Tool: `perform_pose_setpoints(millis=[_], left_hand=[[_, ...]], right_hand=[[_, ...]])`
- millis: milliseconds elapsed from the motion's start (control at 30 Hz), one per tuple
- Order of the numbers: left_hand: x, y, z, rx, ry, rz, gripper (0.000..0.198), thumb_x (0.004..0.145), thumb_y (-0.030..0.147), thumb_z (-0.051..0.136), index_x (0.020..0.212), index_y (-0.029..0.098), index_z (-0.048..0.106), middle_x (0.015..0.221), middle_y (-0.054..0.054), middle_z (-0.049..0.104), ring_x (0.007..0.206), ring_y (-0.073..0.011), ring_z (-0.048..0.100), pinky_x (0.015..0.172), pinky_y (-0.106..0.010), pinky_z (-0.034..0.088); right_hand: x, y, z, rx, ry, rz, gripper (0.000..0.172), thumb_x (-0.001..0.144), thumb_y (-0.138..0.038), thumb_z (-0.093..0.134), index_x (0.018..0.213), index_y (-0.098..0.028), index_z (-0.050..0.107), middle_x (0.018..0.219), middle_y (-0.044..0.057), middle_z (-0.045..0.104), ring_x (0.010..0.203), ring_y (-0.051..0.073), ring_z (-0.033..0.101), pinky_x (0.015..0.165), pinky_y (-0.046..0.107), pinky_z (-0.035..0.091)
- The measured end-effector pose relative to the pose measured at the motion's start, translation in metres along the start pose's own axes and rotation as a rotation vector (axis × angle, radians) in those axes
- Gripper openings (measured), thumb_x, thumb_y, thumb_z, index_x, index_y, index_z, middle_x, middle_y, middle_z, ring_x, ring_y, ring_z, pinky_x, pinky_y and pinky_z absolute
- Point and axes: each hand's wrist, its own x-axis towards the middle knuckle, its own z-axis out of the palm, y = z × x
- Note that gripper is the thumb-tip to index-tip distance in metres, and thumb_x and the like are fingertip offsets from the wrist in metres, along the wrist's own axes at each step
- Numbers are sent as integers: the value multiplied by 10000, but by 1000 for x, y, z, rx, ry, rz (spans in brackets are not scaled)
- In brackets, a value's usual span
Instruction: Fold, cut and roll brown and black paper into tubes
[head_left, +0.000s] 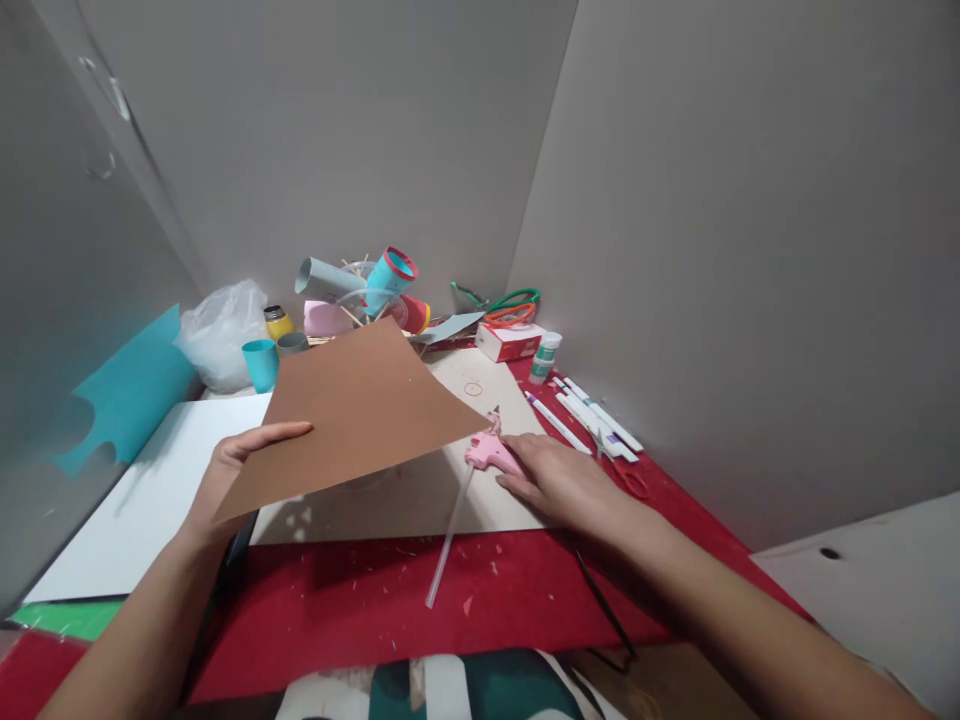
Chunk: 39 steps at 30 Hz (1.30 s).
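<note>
My left hand (229, 470) holds a brown paper sheet (352, 415) by its near left edge, thumb on top, and lifts it above the table. My right hand (559, 480) rests on a pink glue gun (489, 452) that lies on a beige board (420, 490). The fingers curl over the gun's handle. A clear glue stick (450, 545) sticks out of the gun's back toward me.
A white sheet (142, 500) lies at the left on the red table cover (375, 600). Cups and rolled tubes (367, 290) pile up at the back, with a plastic bag (221, 330). White markers (592, 415), scissors (626, 470), a small bottle (544, 357) and a red-white box (510, 340) sit right.
</note>
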Motion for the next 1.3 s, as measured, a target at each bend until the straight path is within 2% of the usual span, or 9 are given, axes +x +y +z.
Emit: perform_pose_setpoints(millis=[100, 233, 400, 500, 567, 700, 967, 1100, 1300], left_hand=[[0, 1, 0, 6, -58, -55, 399, 594, 331, 865, 975, 243, 787, 1008, -85, 758, 889, -264, 707, 712, -265, 559], [1, -1, -1, -4, -51, -59, 407, 591, 317, 865, 981, 230, 785, 1030, -99, 752, 897, -269, 705, 715, -274, 561], [0, 4, 3, -21, -35, -66, 429, 552, 322, 874, 960, 220, 789, 1000, -103, 755, 845, -277, 704, 642, -277, 555], [-2, 10, 8, 2, -15, -104, 396, 552, 319, 869, 929, 223, 795, 973, -93, 758, 822, -280, 698, 633, -289, 553], [-2, 12, 9, 4, -18, -128, 382, 547, 313, 868, 914, 228, 798, 962, -88, 759, 808, -275, 696, 628, -285, 552], [2, 11, 7, -10, -50, -203, 400, 512, 290, 876, 902, 243, 801, 955, -87, 760, 765, -263, 694, 586, -271, 546], [3, 8, 8, 1, -50, -228, 421, 487, 279, 877, 899, 237, 800, 907, -85, 761, 732, -264, 695, 586, -291, 559], [3, 6, 8, -14, -92, -238, 399, 514, 280, 877, 904, 260, 798, 893, -64, 765, 718, -238, 697, 599, -267, 556], [6, 3, 6, 46, -113, -218, 432, 472, 313, 884, 892, 251, 805, 899, -83, 764, 793, -304, 704, 631, -321, 578]], right_hand=[[-1, 3, 7, 49, -8, 21, 284, 902, -372, 546, 1080, -176, 646, 1071, 152, 695, 966, 278, 652, 773, 326, 478], [1, 16, -3, 312, 25, 12, 360, 866, -391, 577, 1150, -173, 613, 1149, 141, 673, 1007, 287, 634, 824, 373, 487], [-5, 39, -25, 1036, 94, 213, 368, 758, -413, 732, 1063, -225, 652, 965, 50, 703, 687, 161, 625, 610, 273, 511], [-13, 43, -29, 1490, 176, 263, 326, 746, -389, 755, 1026, -240, 678, 998, 45, 703, 614, 109, 562, 526, 226, 490], [-17, 39, -27, 1637, 177, 287, 277, 737, -332, 766, 983, -226, 694, 1004, 51, 703, 570, 86, 512, 458, 192, 451], [-20, 26, -16, 1692, 136, 486, 205, 712, -215, 761, 903, -166, 705, 824, 36, 677, 444, 42, 375, 334, 145, 332], [-7, 22, -1, 1713, 305, 677, 168, 830, -337, 684, 843, -174, 644, 713, 12, 643, 478, 69, 527, 378, 145, 445], [6, 9, 8, 1709, 392, 811, 275, 906, -438, 577, 869, -168, 614, 607, -19, 577, 410, 70, 512, 338, 156, 431], [37, -7, 11, 1722, 539, 863, 329, 920, -526, 507, 859, -205, 548, 563, -47, 550, 391, 73, 510, 340, 150, 416]])
